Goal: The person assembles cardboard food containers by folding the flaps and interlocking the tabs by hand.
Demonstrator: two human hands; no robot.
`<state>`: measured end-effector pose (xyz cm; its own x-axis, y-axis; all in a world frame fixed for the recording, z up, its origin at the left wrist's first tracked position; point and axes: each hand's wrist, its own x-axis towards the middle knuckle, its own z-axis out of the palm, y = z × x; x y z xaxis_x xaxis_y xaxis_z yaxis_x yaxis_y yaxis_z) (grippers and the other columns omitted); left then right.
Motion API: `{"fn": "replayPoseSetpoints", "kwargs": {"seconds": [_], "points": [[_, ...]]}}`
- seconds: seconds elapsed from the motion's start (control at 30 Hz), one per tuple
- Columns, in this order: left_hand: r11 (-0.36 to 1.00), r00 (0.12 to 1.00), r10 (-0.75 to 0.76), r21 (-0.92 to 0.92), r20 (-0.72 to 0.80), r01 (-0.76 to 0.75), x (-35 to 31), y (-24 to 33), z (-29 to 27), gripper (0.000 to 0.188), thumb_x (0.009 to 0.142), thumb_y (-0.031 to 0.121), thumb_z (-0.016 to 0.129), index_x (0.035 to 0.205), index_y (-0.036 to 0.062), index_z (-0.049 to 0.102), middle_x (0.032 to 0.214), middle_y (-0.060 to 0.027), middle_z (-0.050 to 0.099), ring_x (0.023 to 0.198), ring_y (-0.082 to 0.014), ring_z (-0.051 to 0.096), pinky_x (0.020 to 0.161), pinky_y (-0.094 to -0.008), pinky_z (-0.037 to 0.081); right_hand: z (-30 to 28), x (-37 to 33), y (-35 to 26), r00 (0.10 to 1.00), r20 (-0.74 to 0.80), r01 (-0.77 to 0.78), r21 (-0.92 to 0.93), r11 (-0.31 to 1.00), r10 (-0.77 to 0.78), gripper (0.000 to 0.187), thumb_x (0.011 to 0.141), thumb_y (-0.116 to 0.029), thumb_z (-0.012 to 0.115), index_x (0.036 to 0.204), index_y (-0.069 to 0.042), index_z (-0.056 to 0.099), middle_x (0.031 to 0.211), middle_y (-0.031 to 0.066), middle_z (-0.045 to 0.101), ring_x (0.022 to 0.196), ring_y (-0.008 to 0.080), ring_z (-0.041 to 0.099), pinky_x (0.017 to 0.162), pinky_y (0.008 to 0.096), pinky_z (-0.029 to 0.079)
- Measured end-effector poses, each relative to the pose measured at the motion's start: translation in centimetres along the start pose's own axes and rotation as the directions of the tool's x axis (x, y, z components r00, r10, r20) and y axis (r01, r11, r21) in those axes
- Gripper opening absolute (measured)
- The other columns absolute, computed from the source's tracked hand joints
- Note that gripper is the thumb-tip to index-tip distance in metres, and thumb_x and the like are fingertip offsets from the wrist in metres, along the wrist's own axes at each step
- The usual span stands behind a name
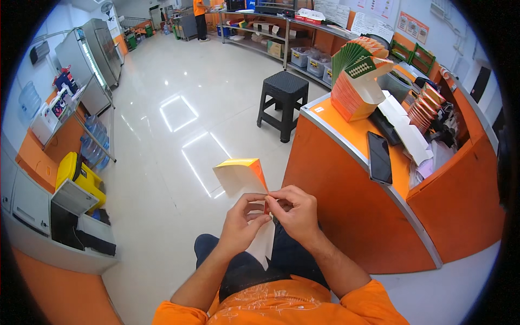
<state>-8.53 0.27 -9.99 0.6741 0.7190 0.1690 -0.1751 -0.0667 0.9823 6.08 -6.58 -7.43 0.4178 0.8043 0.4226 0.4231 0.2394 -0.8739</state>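
Observation:
Above my lap I hold a partly folded paperboard food box point(238, 177), white inside with an orange and yellow outer face. My left hand point(242, 223) is closed on its lower part, and a white flap hangs below toward my knees. The fingers of my right hand point(295, 212) pinch the orange edge close beside the left fingertips. Between the hands a small red part shows; the fingers hide the rest of the fold. On the counter to my right stands a stack of nested orange and white boxes point(355, 97) with green fanned tops.
A black phone point(379, 157) lies at the edge of the orange counter point(336, 116). More folded cartons point(428, 108) and plastic wrap sit behind it. A black stool point(283, 100) stands ahead. At left are a yellow bin point(81, 179) and water bottles point(96, 138). A person point(200, 19) stands far off.

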Motion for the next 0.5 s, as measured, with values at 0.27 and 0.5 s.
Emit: {"fn": "replayPoseSetpoints", "kwargs": {"seconds": [0.27,0.5], "points": [[0.998,0.990,0.003,0.066,-0.144,0.006,0.4,0.2,-0.4,0.031,0.086,-0.002,0.069,0.115,-0.0049,0.060,0.115,-0.0129,0.063,0.100,-0.0191,0.065,0.085,-0.0320,0.057,0.3,0.3,0.9,0.999,0.025,-0.033,0.004,0.999,0.033,0.016,0.084,-0.002,0.071,0.100,-0.001,0.071,0.092,0.0138,0.073,0.078,0.0178,0.073,0.061,0.0278,0.058],[0.965,0.960,-0.200,-0.212,-0.196,0.158,0.1,1.7,-1.3,0.032,0.091,-0.002,0.064,0.122,-0.0052,0.059,0.116,-0.0128,0.065,0.100,-0.0176,0.066,0.083,-0.0286,0.059,-0.2,0.7,-1.5,0.986,0.162,0.043,-0.051,0.998,-0.034,0.022,0.085,-0.002,0.071,0.107,-0.004,0.069,0.095,0.0100,0.074,0.082,0.0173,0.073,0.061,0.0279,0.059]]}}
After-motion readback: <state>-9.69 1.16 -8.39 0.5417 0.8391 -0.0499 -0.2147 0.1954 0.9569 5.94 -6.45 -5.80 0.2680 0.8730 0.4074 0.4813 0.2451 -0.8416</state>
